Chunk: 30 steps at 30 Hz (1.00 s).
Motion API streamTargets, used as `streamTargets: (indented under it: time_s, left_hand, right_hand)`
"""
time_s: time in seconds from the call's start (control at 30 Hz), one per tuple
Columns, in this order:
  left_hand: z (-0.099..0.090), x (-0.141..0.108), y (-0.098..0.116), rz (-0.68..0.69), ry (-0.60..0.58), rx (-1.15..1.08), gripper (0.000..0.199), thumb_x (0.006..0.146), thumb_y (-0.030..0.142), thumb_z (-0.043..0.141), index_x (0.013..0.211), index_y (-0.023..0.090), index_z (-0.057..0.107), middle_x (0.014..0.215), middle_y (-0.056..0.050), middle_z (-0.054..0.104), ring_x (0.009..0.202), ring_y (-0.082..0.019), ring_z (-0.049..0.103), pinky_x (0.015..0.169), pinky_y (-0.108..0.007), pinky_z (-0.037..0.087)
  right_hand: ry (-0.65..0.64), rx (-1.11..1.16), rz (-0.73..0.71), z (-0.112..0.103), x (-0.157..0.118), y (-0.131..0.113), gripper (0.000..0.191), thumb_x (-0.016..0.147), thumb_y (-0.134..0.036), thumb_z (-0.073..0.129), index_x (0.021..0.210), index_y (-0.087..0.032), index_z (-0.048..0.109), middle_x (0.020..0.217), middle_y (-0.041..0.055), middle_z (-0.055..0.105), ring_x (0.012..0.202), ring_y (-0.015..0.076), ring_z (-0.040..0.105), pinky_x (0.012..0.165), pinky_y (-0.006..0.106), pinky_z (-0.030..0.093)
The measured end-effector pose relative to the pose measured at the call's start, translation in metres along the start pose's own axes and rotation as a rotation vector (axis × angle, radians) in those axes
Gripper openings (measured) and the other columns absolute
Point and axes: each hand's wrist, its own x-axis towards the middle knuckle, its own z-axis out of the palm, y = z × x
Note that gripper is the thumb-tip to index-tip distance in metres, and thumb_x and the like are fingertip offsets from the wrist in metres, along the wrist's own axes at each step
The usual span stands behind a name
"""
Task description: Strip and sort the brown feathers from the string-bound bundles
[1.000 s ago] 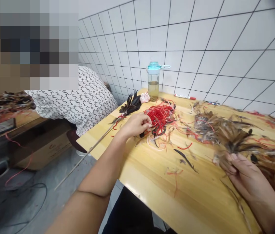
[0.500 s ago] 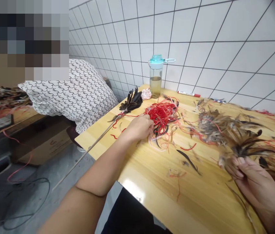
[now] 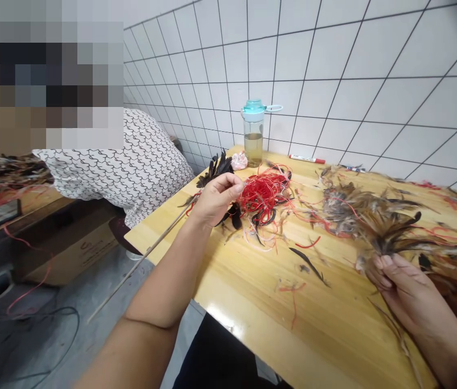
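My left hand (image 3: 222, 197) hovers beside a tangled pile of red string (image 3: 264, 192), its thumb and forefinger pinched together at the pile's edge. Whatever sits between those fingertips is too small to make out. Behind that hand, black feathers (image 3: 216, 167) are fixed at the top of a thin stick (image 3: 147, 251), which slants off the table's left edge. More dark feathers (image 3: 234, 217) lie just below the hand. At the right, my right hand (image 3: 406, 281) is closed on a bunch of brown feathers (image 3: 386, 232) that fan out above the fingers.
A water bottle (image 3: 253, 135) and a marker (image 3: 307, 159) stand and lie by the tiled wall. Loose feathers (image 3: 342, 202) and red strands cover the table's (image 3: 252, 302) right side. A person in a patterned shirt (image 3: 151, 156) is at the left, near a cardboard box (image 3: 78, 246).
My left hand has come up and left out of the red string, uncovering dark feathers beneath it. My right hand keeps its bunch of feathers. The view has shifted slightly.
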Motion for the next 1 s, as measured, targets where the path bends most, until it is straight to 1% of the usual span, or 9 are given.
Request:
streamTargets:
  time_s: [0.17, 0.23, 0.37, 0.47, 0.63, 0.8, 0.87, 0.93, 1.0]
  left_hand:
    - [0.005, -0.002, -0.006, -0.063, -0.154, 0.238, 0.033, 0.073, 0.044, 0.069, 0.076, 0.016, 0.052, 0.076, 0.000, 0.057, 0.068, -0.009, 0.052, 0.064, -0.023, 0.045]
    - [0.006, -0.002, -0.007, -0.047, -0.133, 0.265, 0.032, 0.075, 0.043, 0.068, 0.077, 0.016, 0.051, 0.074, 0.000, 0.057, 0.067, -0.008, 0.053, 0.064, -0.022, 0.045]
    - [0.010, -0.003, -0.010, -0.060, -0.057, 0.055, 0.032, 0.080, 0.044, 0.064, 0.083, 0.017, 0.046, 0.074, 0.001, 0.059, 0.066, -0.008, 0.057, 0.061, -0.020, 0.046]
    - [0.013, -0.003, -0.012, -0.092, -0.059, 0.033, 0.034, 0.079, 0.043, 0.067, 0.083, 0.017, 0.046, 0.072, 0.002, 0.059, 0.062, -0.007, 0.058, 0.058, -0.019, 0.046]
    - [0.022, -0.004, -0.015, -0.135, -0.061, 0.033, 0.033, 0.079, 0.041, 0.066, 0.082, 0.017, 0.045, 0.066, 0.004, 0.056, 0.053, -0.005, 0.054, 0.055, -0.019, 0.046]
    - [0.029, -0.007, -0.016, -0.167, -0.070, 0.049, 0.031, 0.080, 0.040, 0.064, 0.082, 0.017, 0.044, 0.065, 0.004, 0.056, 0.053, -0.006, 0.055, 0.053, -0.019, 0.044]
    - [0.028, -0.008, -0.015, -0.170, -0.131, 0.075, 0.030, 0.081, 0.041, 0.064, 0.086, 0.017, 0.046, 0.071, 0.002, 0.059, 0.058, -0.007, 0.059, 0.058, -0.020, 0.046]
    - [0.022, -0.008, -0.011, -0.163, -0.260, 0.169, 0.029, 0.081, 0.039, 0.064, 0.095, 0.017, 0.051, 0.084, -0.004, 0.064, 0.072, -0.011, 0.063, 0.066, -0.023, 0.049]
    - [0.011, -0.006, -0.007, -0.082, -0.282, 0.341, 0.031, 0.080, 0.036, 0.065, 0.103, 0.017, 0.056, 0.100, -0.008, 0.065, 0.088, -0.014, 0.063, 0.075, -0.025, 0.050]
  right_hand:
    - [-0.026, -0.027, -0.031, 0.000, 0.000, 0.002, 0.040, 0.058, -0.038, 0.084, 0.058, -0.019, 0.049, 0.055, -0.0048, 0.043, 0.050, 0.0070, 0.033, 0.059, 0.024, 0.046]
    - [-0.025, -0.034, -0.027, 0.000, 0.000, 0.002, 0.040, 0.058, -0.038, 0.084, 0.057, -0.019, 0.049, 0.054, -0.0048, 0.042, 0.050, 0.0069, 0.033, 0.060, 0.023, 0.047]
    - [-0.034, -0.044, -0.015, 0.002, -0.002, 0.002, 0.039, 0.060, -0.038, 0.083, 0.057, -0.019, 0.049, 0.052, -0.0054, 0.038, 0.050, 0.0078, 0.033, 0.064, 0.025, 0.048]
    - [-0.051, -0.067, -0.015, 0.003, -0.003, 0.001, 0.040, 0.062, -0.041, 0.082, 0.057, -0.020, 0.048, 0.051, -0.0055, 0.037, 0.051, 0.0087, 0.034, 0.067, 0.026, 0.047]
    - [-0.020, -0.049, -0.028, 0.003, -0.002, 0.002, 0.043, 0.057, -0.040, 0.084, 0.057, -0.020, 0.046, 0.051, -0.0057, 0.039, 0.051, 0.0086, 0.034, 0.063, 0.026, 0.044]
    - [-0.052, -0.049, -0.032, 0.000, -0.001, 0.005, 0.038, 0.064, -0.037, 0.080, 0.057, -0.020, 0.047, 0.050, -0.0053, 0.038, 0.051, 0.0090, 0.033, 0.063, 0.024, 0.044]
    - [-0.059, -0.059, -0.022, 0.001, -0.001, 0.005, 0.038, 0.065, -0.037, 0.080, 0.057, -0.020, 0.047, 0.050, -0.0050, 0.038, 0.051, 0.0090, 0.033, 0.065, 0.024, 0.044]
    - [-0.051, -0.069, -0.005, 0.004, -0.002, 0.004, 0.039, 0.063, -0.038, 0.081, 0.055, -0.020, 0.047, 0.050, -0.0049, 0.038, 0.051, 0.0091, 0.033, 0.066, 0.024, 0.045]
    - [0.003, -0.068, -0.004, 0.007, -0.003, 0.002, 0.042, 0.057, -0.039, 0.084, 0.054, -0.020, 0.047, 0.049, -0.0048, 0.038, 0.051, 0.0092, 0.033, 0.065, 0.026, 0.046]
